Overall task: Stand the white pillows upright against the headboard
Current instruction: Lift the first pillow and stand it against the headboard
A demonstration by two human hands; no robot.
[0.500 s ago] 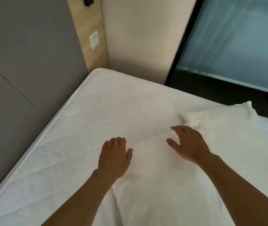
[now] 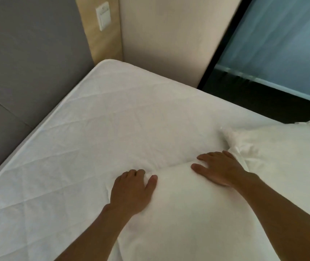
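Observation:
A white pillow (image 2: 193, 213) lies flat on the white quilted mattress (image 2: 97, 132), near me. My left hand (image 2: 133, 191) curls its fingers over the pillow's far left corner and pinches the fabric. My right hand (image 2: 220, 168) rests palm down on the pillow's far edge, fingers spread, not closed on it. A second white pillow (image 2: 282, 147) lies flat to the right, partly under the first one's edge. The grey padded headboard (image 2: 24, 59) runs along the left side of the bed.
A wooden panel with a white wall switch (image 2: 103, 16) stands beside the headboard. A beige wall (image 2: 165, 34) meets the bed's far corner. A dark-framed glass partition (image 2: 282, 38) with dark floor lies at the right.
My left hand's fingers have curled onto the pillow's corner, where they lay flat before. The right hand has stayed on the far edge. My view has tilted slightly down.

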